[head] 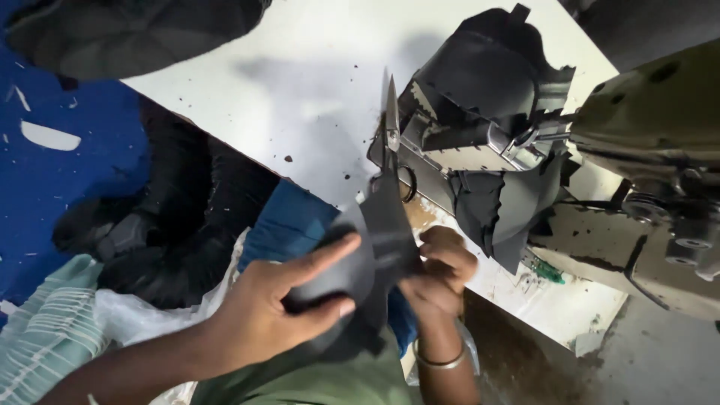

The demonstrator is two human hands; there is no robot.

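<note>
Both hands at the white table (315,67) edge — bare top beyond | left hand (262,307) pinches dark cut piece (360,262) | right hand (442,274) grips scissors (391,127) — blades up.

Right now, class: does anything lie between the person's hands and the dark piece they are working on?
Nothing visible does. The left hand grips the dark piece directly, and the right hand holds the scissors against it.
</note>
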